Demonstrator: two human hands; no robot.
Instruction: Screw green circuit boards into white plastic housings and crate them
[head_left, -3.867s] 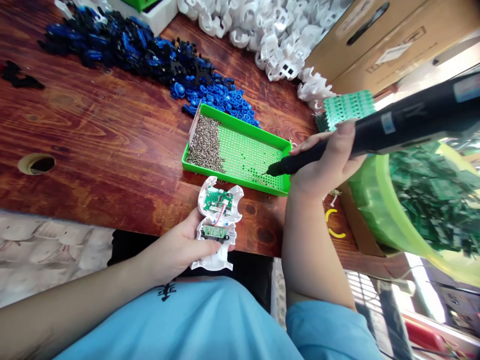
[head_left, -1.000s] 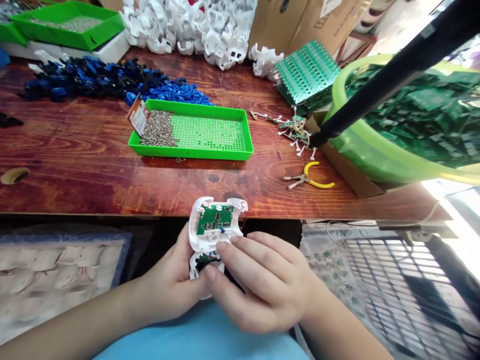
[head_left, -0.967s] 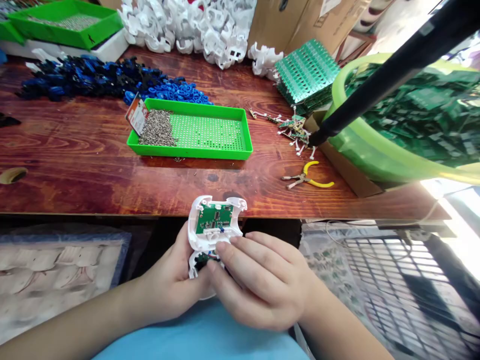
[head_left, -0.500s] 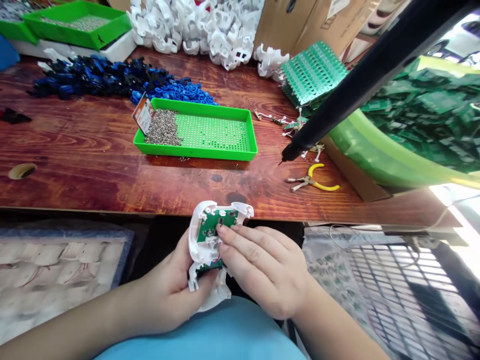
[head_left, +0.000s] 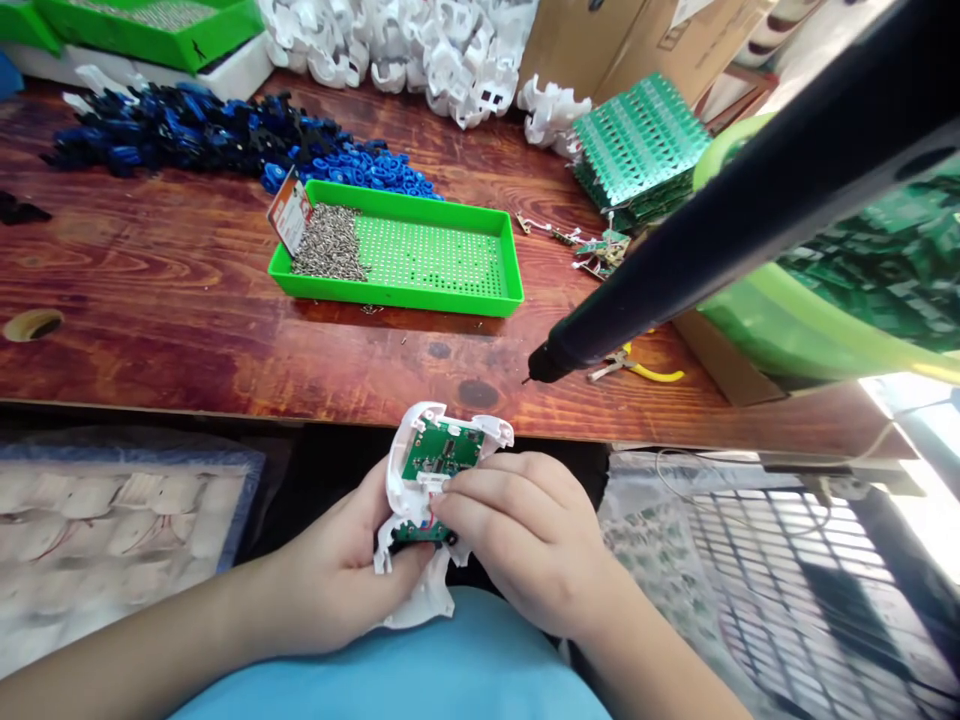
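Note:
My left hand [head_left: 341, 570] grips a white plastic shell [head_left: 420, 490] from the left and below, just in front of the table's near edge. Two small green circuit boards sit inside the shell, the upper board [head_left: 442, 452] in plain view. My right hand [head_left: 517, 530] rests on the shell from the right, its fingertips pressing on the shell's narrow middle between the boards. A black electric screwdriver [head_left: 720, 215] hangs free in the air above the table at the right, its tip pointing down-left, with no hand on it.
A green tray [head_left: 510, 290] with several screws lies mid-table. Behind it are heaps of blue parts [head_left: 225, 140] and white shells [head_left: 420, 45]. Right: stacked green boards [head_left: 637, 150], yellow-handled pliers [head_left: 637, 368], a lime tub [head_left: 750, 310] of circuit boards, cardboard boxes.
My right hand let go of the screwdriver and came to the shell. Its fingers slid up onto the shell's middle, and the hanging screwdriver swung left toward the shell.

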